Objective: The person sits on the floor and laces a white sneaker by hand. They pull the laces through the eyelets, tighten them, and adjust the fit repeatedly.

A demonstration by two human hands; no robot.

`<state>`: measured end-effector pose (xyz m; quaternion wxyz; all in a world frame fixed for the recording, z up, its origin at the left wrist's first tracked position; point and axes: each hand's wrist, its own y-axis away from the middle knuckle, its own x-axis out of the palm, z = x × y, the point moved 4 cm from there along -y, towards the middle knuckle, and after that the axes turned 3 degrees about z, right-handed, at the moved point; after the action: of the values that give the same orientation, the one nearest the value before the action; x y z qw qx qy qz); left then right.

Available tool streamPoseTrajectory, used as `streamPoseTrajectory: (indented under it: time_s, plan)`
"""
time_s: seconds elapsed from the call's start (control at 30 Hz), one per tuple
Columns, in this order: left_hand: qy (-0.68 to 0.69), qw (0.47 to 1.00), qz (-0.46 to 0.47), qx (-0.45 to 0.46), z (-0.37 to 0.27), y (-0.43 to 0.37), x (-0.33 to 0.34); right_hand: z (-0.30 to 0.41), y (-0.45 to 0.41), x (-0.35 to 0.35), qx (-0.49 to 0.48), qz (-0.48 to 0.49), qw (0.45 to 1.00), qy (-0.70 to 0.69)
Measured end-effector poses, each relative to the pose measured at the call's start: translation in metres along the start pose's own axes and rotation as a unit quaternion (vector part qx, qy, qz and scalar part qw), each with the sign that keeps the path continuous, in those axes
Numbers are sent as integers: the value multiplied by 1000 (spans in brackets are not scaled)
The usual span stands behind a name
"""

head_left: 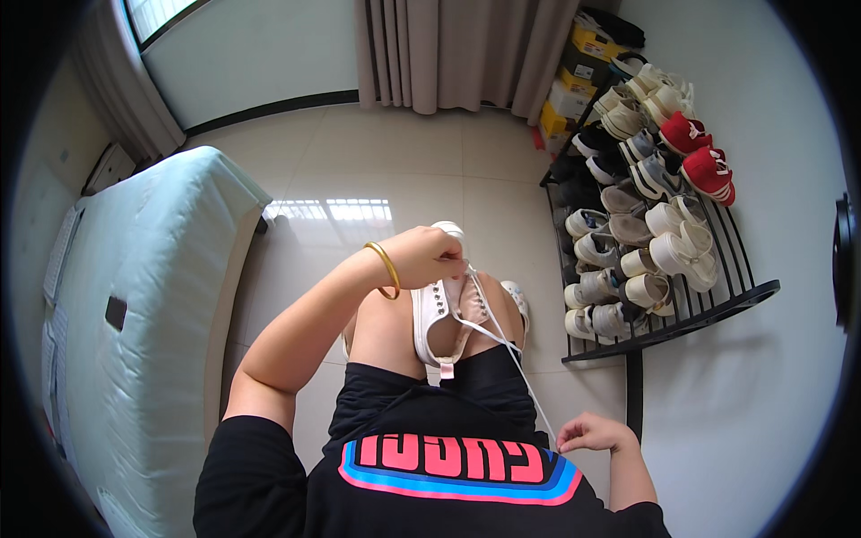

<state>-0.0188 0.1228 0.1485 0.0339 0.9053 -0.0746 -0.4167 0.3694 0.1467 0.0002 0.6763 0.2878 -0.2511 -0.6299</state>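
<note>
A white sneaker (422, 323) rests across my thighs, its heel with a pink pull tab towards my body and its toe pointing away. My left hand (430, 255) is over the front part of the shoe, fingers pinched at the lace near the lower eyelets. Out to the lower right, my right hand (592, 432) pinches the end of a white shoelace (514, 363), which runs taut from the shoe. Another stretch of lace loops loosely beside the shoe opening. The upper eyelets show no lace through them.
On the right a black metal shoe rack (706, 315) holds several pairs of shoes, with stacked shoe boxes (572, 94) behind it. A bed with a pale green cover (161, 282) stands at the left, a dark phone-like object (116, 313) on it. Curtains (464, 54) hang ahead.
</note>
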Motion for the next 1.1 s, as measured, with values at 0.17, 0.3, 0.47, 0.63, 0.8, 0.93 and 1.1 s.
streamPoseTrajectory:
  time_s: [0.17,0.3,0.47,0.63,0.8,0.93,1.1]
  plan:
    - [-11,994,61,-88,16,13,-9,-13,-13,3,115,99,978,144]
    - [67,992,51,-95,25,26,-10,78,-53,-37,-99,-143,971,164]
    - [92,990,65,-81,21,24,-9,184,-105,-59,-328,-549,729,245]
    - [115,986,81,-93,13,30,-12,181,-146,-45,-223,-439,774,397]
    - [210,968,127,-60,9,38,-8,180,-118,0,-260,-260,817,444]
    - [242,962,129,-18,-6,23,-8,188,-90,27,-329,-79,859,384]
    - [214,966,146,3,-16,-6,0,196,-76,34,-354,41,885,298]
